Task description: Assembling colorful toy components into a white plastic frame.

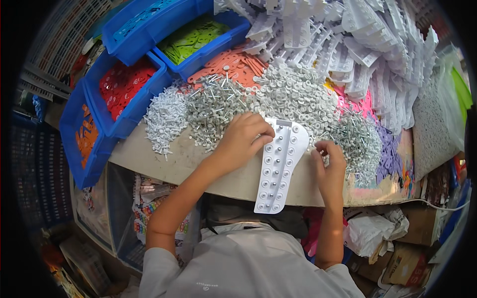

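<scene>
A long white plastic piece (272, 171), broad at its upper end, lies with its narrow end over the table's near edge. Two rows of round sockets run along its sides, and several shiny metal pin heads line its middle channel. My left hand (243, 136) is closed at its upper left edge, thumb and forefinger on the rim. To the right of the piece, apart from it, my right hand (332, 161) has its fingers curled together; what they hold, if anything, is hidden. Just beyond both hands is a heap of small pale washers (293, 94).
Metal pins (216, 107) and small white plastic pins (166, 114) are heaped left; more metal pins (357, 139) lie right. Blue bins (117, 131) with coloured flat parts stand far left. White plastic pieces (382, 64) are stacked high at the back right. Purple parts (390, 154) lie near the right end.
</scene>
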Demonstrator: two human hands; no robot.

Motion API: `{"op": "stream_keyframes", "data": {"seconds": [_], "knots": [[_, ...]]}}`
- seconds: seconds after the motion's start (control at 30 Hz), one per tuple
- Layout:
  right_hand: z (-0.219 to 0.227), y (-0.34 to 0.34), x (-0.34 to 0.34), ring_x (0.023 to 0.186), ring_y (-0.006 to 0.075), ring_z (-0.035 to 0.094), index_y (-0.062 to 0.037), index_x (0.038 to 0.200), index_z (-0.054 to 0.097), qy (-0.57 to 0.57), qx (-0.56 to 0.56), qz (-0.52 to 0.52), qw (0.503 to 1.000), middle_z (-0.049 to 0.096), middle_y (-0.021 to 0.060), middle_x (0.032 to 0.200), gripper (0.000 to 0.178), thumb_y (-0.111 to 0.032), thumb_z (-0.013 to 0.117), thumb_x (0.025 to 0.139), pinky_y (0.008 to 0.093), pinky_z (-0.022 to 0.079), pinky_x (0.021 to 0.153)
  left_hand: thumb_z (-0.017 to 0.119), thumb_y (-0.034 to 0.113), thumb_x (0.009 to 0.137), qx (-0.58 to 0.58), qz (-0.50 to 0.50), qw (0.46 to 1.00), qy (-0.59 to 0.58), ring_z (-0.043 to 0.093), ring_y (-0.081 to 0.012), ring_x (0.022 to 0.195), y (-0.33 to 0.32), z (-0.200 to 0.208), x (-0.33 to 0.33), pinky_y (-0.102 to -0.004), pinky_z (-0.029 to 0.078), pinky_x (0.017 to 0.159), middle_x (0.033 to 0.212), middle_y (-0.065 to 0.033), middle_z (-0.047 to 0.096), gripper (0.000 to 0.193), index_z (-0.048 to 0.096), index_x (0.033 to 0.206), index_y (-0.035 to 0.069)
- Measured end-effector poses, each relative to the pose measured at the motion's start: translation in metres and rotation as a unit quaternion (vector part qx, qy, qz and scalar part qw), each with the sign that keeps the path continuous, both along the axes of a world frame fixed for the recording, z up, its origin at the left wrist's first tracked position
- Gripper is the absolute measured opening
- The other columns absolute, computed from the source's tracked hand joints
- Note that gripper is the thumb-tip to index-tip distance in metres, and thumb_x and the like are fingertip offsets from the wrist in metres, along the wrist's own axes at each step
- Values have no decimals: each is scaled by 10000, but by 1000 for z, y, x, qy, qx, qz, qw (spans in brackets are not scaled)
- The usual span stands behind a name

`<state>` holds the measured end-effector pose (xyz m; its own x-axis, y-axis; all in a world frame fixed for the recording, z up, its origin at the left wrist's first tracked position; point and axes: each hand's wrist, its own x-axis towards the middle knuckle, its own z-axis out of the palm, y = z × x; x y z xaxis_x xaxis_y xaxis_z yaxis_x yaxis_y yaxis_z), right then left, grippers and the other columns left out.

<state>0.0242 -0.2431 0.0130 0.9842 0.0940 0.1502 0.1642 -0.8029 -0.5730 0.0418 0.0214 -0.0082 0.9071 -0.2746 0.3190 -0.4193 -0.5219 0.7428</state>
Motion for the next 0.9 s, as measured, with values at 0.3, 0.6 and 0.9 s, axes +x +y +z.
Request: {"op": "stream_keyframes", "data": {"seconds": [0.3, 0.6, 0.9], "knots": [[-10, 39, 20, 782, 153, 566, 9, 947, 661, 12, 159, 69, 985, 635, 58, 843, 86, -3, 695, 869, 293, 466, 738, 733, 138, 865, 13, 55, 998, 9, 619, -275, 930, -18, -18, 3, -389, 481, 841, 897, -71, 647, 90, 697, 902, 63], [-22, 42, 17, 758, 174, 565, 4, 938, 657, -8, 141, 31, 990, 602, 85, 846, 73, -4, 707, 886, 301, 469, 687, 752, 156, 859, 126, 63, 975, -171, 609, -256, 851, -19, -19, -5, -389, 478, 740, 860, -68, 626, 117, 686, 874, 60], [-33, 45, 9, 835, 273, 605, -17, 1036, 726, -192, -6, 70, 979, 626, 117, 925, 160, -5, 728, 877, 375, 500, 709, 745, 134, 851, 105, 118, 978, -140, 577, -248, 927, 3, -11, 34, -394, 412, 867, 896, -44, 612, 75, 715, 886, 75]]}}
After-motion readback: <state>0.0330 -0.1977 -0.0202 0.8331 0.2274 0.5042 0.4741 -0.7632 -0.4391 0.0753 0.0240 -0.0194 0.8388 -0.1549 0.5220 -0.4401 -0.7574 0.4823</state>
